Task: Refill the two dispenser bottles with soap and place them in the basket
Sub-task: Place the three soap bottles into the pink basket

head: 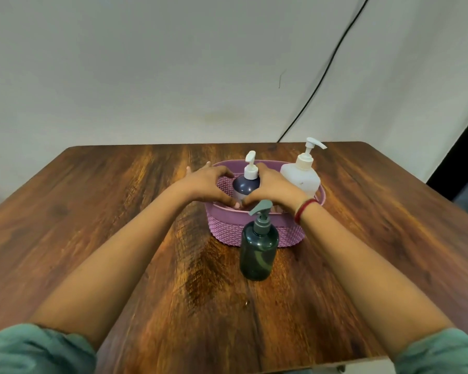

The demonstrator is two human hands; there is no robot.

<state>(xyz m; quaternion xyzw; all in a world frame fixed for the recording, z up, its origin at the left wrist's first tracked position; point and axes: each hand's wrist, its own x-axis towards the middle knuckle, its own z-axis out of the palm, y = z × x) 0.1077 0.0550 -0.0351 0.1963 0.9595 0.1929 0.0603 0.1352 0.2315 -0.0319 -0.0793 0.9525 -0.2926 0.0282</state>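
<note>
Both arms reach straight out over the table point(97, 201), forearms bare, teal sleeves point(35, 349) pushed up to the elbows. The left hand point(208, 184) and right hand point(276, 184) meet at the purple basket point(257, 228), cupped from either side round the dark bottle point(246, 184), which stands upright inside it with its white pump above the knuckles. Fingers and thumbs curl close against the bottle, and the thumb tips nearly touch on the near side. A red band point(304, 209) circles the right wrist.

The green bottle point(258, 252) stands on the table just in front of the basket's near wall, under the right wrist. The white bottle point(303, 174) stands at the basket's far right end; I cannot tell if it is inside or behind. Bare wood lies wide to the left and right of the basket. The table's far edge meets the wall point(146, 76), where a black cable point(327, 74) runs down
</note>
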